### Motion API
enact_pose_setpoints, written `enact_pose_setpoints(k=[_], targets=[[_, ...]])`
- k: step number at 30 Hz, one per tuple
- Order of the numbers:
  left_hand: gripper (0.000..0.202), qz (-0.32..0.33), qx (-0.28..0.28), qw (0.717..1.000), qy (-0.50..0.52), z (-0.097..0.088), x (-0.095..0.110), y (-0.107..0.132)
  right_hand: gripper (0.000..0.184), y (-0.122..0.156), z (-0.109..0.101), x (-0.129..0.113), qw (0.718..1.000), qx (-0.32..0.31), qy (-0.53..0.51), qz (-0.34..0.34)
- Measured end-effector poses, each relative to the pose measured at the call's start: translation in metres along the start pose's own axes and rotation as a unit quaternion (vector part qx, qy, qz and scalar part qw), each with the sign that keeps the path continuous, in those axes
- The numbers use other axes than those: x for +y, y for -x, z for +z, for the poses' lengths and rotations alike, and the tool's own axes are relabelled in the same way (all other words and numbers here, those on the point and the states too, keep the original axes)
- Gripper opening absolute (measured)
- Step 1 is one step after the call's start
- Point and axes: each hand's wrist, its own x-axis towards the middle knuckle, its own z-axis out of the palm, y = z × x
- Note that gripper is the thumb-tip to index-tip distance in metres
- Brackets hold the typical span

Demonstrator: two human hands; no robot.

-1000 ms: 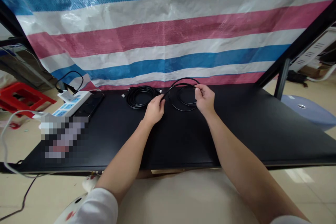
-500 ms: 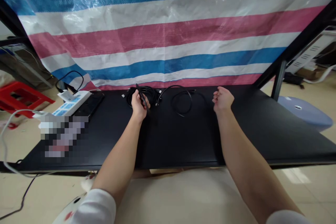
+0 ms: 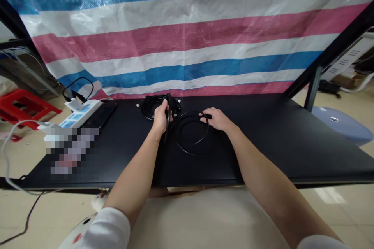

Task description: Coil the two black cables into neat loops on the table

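Observation:
A loose black cable point(image 3: 189, 140) lies in loops on the black table point(image 3: 277, 144) in front of me. My left hand point(image 3: 161, 118) is closed round a stretch of this cable and holds it upright above the table. My right hand point(image 3: 216, 119) rests on the far right side of the loop, fingers pinched on the cable's end. Behind my left hand lies a second, tightly coiled black cable bundle point(image 3: 152, 105) with white connectors showing.
A white power strip point(image 3: 77, 114) with plugs and cords sits at the table's left end beside a dark flat device point(image 3: 99, 116). A striped tarp point(image 3: 187, 39) hangs behind the table. A red stool point(image 3: 20, 107) stands left, a blue-grey round object point(image 3: 341, 124) right.
My right hand let go of the loop, swung right, then came back onto the cable. My left hand lifted a stretch of cable. The loop slid nearer to me.

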Motion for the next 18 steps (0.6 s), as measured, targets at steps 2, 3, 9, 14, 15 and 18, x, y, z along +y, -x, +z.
enact_pose_setpoints(k=[2,3,9,14,15,18], targets=[[0.051,0.04,0.003,0.998,-0.049,0.0,-0.002,-0.001,0.008,0.0,0.0,-0.003,0.999,-0.017,0.024,-0.014],[0.051,0.062,0.009,0.995,-0.075,-0.001,-0.003,-0.001,0.009,0.0,-0.001,-0.004,0.999,-0.018,0.026,-0.013],[0.054,0.205,0.089,0.967,-0.126,-0.004,-0.001,-0.001,0.017,-0.002,-0.01,0.002,0.97,0.175,-0.088,0.141],[0.053,0.215,0.172,0.961,-0.013,-0.012,0.006,-0.009,0.017,-0.005,-0.028,0.01,0.838,0.319,-0.296,0.329],[0.052,0.213,0.197,0.957,0.009,-0.016,0.008,-0.012,0.018,-0.003,-0.033,0.012,0.784,0.346,-0.362,0.367],[0.052,0.201,0.252,0.945,0.063,-0.036,0.011,-0.022,0.025,0.003,-0.048,0.018,0.642,0.404,-0.501,0.416]])
